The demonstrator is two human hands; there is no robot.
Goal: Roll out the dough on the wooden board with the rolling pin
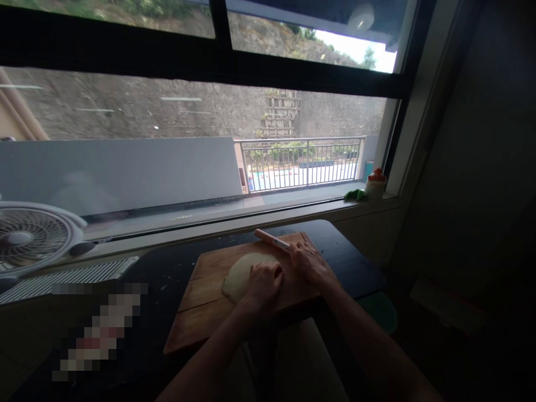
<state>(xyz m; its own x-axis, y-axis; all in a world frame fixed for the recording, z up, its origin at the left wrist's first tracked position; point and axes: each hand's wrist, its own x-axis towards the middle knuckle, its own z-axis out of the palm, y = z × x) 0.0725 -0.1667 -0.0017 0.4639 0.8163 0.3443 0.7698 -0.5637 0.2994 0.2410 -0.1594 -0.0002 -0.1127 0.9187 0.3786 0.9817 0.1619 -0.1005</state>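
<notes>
Here a wide window (201, 139) filled the far side of the scene, and below it ran a dark table (347, 262) set close against the sill, probably for the daylight. A white fan (29, 234) stood at the far left, and a small orange-capped bottle (376, 183) sat on the sill to the right, well apart from the work. A wooden cutting board (201, 301) lay on the table just in front of the person, giving a firm flat base. On it rested a pale round of dough (238, 273), flattened near the board's middle. The left hand (263, 282) lay on the dough's right edge, fingers curled down and pressing it, seemingly to steady it. The right hand (310, 262) was closed loosely over a slim rolling pin (273, 239), which angled away to the far left just beside the dough.
</notes>
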